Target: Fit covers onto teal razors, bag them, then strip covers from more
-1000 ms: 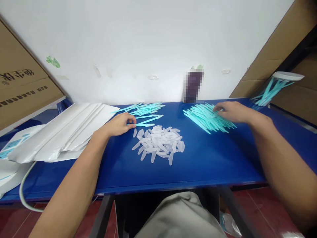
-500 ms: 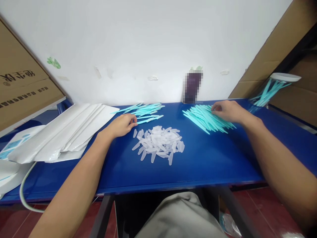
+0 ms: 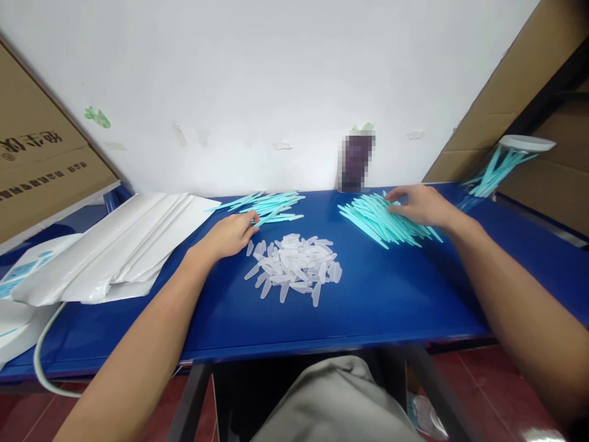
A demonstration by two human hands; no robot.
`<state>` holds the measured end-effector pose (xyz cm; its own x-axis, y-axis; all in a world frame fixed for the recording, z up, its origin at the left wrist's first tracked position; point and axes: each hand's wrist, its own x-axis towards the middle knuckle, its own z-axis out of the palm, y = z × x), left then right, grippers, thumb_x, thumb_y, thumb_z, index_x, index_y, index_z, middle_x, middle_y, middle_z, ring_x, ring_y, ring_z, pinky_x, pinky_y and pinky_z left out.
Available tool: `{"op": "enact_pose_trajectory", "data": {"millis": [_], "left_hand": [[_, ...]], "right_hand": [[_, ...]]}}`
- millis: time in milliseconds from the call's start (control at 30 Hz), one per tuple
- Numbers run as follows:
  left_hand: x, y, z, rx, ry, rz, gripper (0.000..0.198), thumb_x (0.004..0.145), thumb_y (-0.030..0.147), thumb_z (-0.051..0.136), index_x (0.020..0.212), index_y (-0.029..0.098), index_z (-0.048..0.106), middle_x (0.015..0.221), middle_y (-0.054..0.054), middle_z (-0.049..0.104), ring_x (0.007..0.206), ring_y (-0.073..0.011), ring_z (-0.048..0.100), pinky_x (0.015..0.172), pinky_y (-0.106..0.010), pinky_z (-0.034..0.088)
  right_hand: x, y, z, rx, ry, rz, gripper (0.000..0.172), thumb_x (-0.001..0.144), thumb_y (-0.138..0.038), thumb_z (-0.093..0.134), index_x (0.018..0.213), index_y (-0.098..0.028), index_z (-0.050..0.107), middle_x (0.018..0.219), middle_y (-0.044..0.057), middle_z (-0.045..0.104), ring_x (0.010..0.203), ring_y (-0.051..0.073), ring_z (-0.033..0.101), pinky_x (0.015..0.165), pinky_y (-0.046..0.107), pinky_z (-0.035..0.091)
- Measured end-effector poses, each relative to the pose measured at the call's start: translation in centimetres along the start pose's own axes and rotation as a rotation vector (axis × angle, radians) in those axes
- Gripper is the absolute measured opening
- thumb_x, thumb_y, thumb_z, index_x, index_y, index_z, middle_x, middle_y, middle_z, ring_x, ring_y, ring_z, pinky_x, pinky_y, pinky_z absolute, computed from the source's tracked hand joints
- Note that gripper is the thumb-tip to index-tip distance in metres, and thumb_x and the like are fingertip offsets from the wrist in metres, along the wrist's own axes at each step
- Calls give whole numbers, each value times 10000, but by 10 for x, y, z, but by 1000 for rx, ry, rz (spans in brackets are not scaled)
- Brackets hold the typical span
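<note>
My left hand (image 3: 235, 233) is closed in a pinch on the near end of a slim turquoise stick (image 3: 269, 218), which points away to the right over a loose pile of similar sticks (image 3: 280, 201). My right hand (image 3: 416, 205) reaches over the right-hand pile of turquoise sticks (image 3: 380, 221), thumb and forefinger apart at its upper edge; nothing shows held between them. Between the hands, nearer to me, lies a heap of small translucent white tapered pieces (image 3: 297, 264).
White plastic mailing bags (image 3: 119, 245) lie stacked at the left by a white roll (image 3: 23, 331) and a pale cable (image 3: 41, 362). A clear jar (image 3: 504, 166) with more turquoise sticks lies tilted at the right. Cardboard (image 3: 41, 147) and a white wall border the blue table (image 3: 368, 307).
My left hand has shifted slightly right, and the stick in it now slants more upward across the left pile. My right hand has moved a little left, with thumb and forefinger wider apart.
</note>
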<state>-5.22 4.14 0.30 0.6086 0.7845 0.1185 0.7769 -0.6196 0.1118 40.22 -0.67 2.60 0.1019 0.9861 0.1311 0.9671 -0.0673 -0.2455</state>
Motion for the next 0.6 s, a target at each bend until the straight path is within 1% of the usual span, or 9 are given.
{"op": "enact_pose_trajectory", "data": {"millis": [167,300,400,467,533,600], "left_hand": [[0,-1,1,7,6,0,257,998,377,379,1095,204,543,904,-88,698,817,-285,643,683,-353,392],[-1,0,0,6,51,17,252,1004,356,363,1070,194,545,1006,-109,698,884,-283,649,730,-361,428],[-2,2,-2,3,105,19,273,1014,345,350,1113,179,542,1058,-122,700,904,-281,658,767,-369,456],[-2,6,-3,-3,191,12,309,1022,345,351,1190,174,547,1088,-124,709,937,-281,669,801,-376,478],[-2,13,-4,-30,344,23,325,1030,338,364,1236,183,561,1154,-121,712,1010,-275,675,867,-382,494],[-3,24,-3,-93,527,51,296,1033,324,395,1231,189,569,1177,-113,718,1040,-250,681,907,-372,504]], "right_hand": [[0,1,-1,-7,-21,23,414,777,-216,618,1173,-167,729,1068,106,761,950,284,711,854,376,546],[0,4,-2,-114,-37,20,501,769,-161,588,1256,-130,699,1145,136,739,996,303,701,892,382,529],[-4,2,-5,-134,-29,36,468,797,-184,577,1246,-126,694,1142,130,739,1007,310,684,908,398,507],[-8,-3,-8,-115,16,65,428,843,-249,566,1241,-149,688,1140,121,740,1016,314,669,899,414,494],[-13,-11,-11,-96,67,91,403,891,-336,539,1233,-179,683,1133,115,738,1015,309,660,894,421,489],[-16,-21,-12,-52,125,68,405,920,-407,508,1207,-189,693,1126,124,726,1012,298,659,924,422,486]]}}
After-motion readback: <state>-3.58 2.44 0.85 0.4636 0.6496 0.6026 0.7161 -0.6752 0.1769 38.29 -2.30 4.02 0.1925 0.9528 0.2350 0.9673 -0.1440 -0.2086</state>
